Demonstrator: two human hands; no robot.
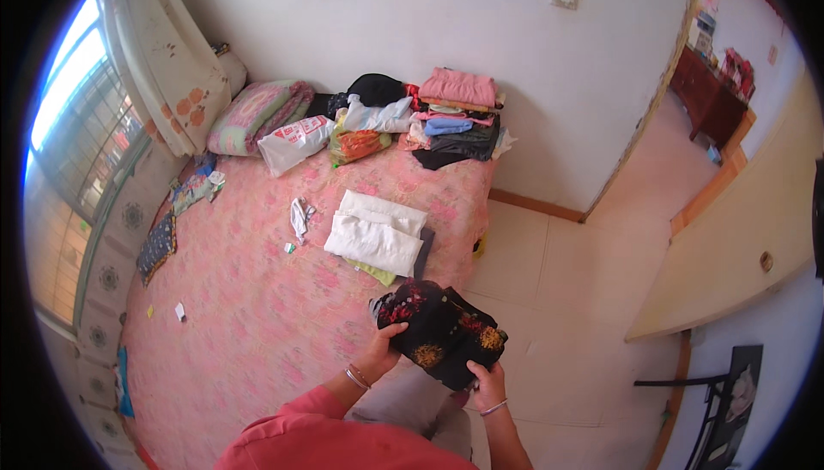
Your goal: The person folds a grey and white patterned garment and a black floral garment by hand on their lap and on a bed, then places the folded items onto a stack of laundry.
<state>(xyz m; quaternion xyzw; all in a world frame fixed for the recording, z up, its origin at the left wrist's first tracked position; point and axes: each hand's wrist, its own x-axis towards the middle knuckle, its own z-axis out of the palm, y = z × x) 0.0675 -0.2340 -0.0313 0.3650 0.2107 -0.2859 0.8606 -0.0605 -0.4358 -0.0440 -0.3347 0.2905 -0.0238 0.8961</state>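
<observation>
Between my hands hangs a black garment [444, 335] with red and yellow flower prints, folded into a compact bundle. My left hand [384, 349] grips its left edge, thumb on top. On its lower right side, my right hand [487, 383] pinches the cloth. The fingers under the fabric are hidden. Just beyond the bundle, folded white cloths [376, 235] lie stacked on the bed, over a dark grey cloth [425, 254] and a lime green one [373, 272]. A small crumpled white cloth [299, 219] rests to their left.
The bed has a pink floral sheet [244, 315]. Along the wall are a stack of folded clothes [458, 109], plastic bags [296, 141] and a folded quilt [261, 116]. A patterned cushion [158, 248] lies by the window. Tiled floor [566, 315] and a door [727, 251] are at right.
</observation>
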